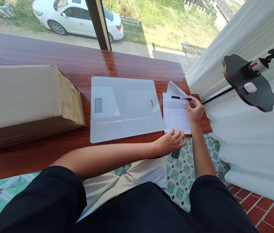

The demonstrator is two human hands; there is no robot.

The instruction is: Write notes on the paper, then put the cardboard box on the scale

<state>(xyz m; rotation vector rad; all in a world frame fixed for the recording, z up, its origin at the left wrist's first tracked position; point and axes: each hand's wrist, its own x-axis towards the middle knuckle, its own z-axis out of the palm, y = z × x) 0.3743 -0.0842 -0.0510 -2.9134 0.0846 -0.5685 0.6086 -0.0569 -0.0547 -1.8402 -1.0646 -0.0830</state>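
A printed sheet of paper [175, 115] lies near the right end of the wooden counter [83, 64]. My right hand [194, 110] holds a black pen [180, 97] over the top of the sheet. My left hand [170, 140] rests on the sheet's lower left corner at the counter's front edge, fingers curled, with a dark object [176, 152] partly under it. A white glass scale [124, 106] with a small display lies flat just left of the paper.
A large cardboard box [25, 100] sits at the left of the counter. A window behind shows a white car [78, 17] and grass. A white curtain [243, 35] hangs at right, beside a dark round side table [248, 84] holding small items.
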